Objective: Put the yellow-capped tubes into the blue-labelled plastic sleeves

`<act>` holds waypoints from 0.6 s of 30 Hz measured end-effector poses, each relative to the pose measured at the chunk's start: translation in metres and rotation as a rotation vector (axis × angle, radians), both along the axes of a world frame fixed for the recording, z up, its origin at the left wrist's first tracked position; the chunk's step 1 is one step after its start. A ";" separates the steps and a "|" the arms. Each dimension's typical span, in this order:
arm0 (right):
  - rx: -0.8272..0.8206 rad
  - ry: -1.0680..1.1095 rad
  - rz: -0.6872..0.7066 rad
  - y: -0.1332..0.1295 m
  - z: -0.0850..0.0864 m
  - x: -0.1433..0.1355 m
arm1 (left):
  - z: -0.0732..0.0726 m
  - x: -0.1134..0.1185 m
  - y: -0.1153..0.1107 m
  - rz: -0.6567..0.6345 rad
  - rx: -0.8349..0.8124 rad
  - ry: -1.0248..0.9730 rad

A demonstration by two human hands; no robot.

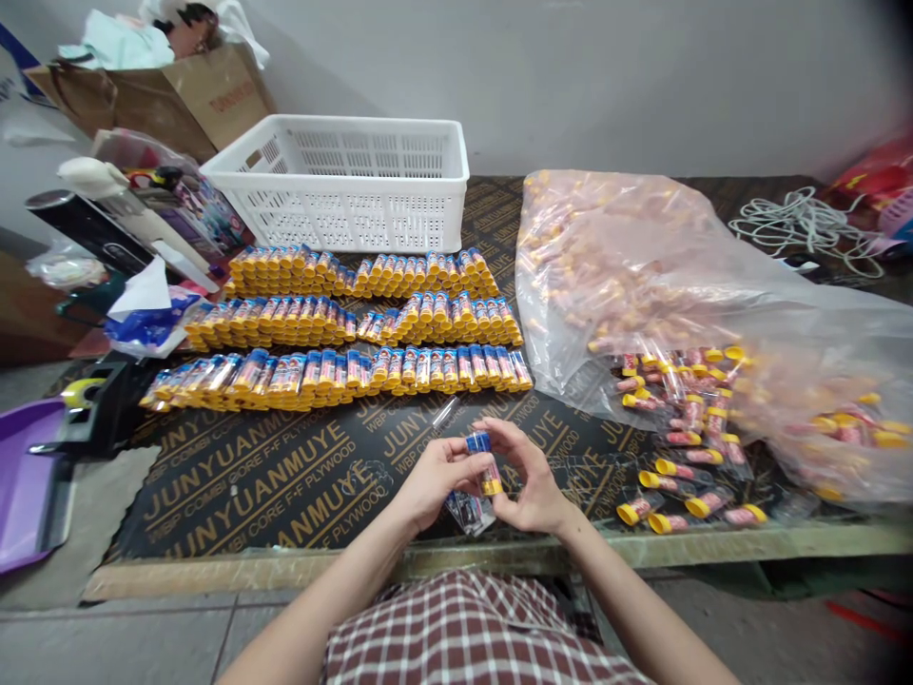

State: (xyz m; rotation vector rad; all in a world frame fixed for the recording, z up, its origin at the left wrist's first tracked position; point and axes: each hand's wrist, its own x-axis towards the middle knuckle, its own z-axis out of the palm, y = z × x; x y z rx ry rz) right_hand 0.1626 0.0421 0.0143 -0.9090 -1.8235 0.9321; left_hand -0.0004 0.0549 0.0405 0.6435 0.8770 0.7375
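Note:
Near the table's front edge, my left hand pinches a small tube with a blue cap and a yellow end, held nearly upright. My right hand curves around the tube's right side, its fingertips at the top and bottom of it. Beneath the hands lies a small pile of clear and dark printed pieces. Beyond them, rows of blue-and-yellow tubes are stacked across the table. Loose tubes with yellow ends are scattered to the right.
A white plastic basket stands behind the rows. A large clear bag of tubes covers the right side, with a coiled white cable behind it. At the left are a black tape dispenser, bottles and a purple dustpan.

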 end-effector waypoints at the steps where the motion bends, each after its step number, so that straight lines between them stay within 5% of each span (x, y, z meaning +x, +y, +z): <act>1: -0.002 0.008 -0.003 0.000 0.000 -0.001 | 0.000 0.000 0.000 0.004 -0.002 -0.003; 7: -0.021 0.028 0.020 0.002 0.004 -0.004 | -0.002 0.000 0.000 0.017 0.011 0.007; 10: -0.030 0.000 -0.009 0.005 0.006 0.000 | 0.000 -0.015 0.017 0.056 0.119 0.109; 14: -0.025 0.017 -0.136 0.011 0.001 0.017 | 0.011 -0.065 0.064 0.244 0.364 0.501; 18: -0.030 -0.016 -0.239 0.015 -0.004 0.032 | 0.020 -0.113 0.111 0.373 0.568 1.124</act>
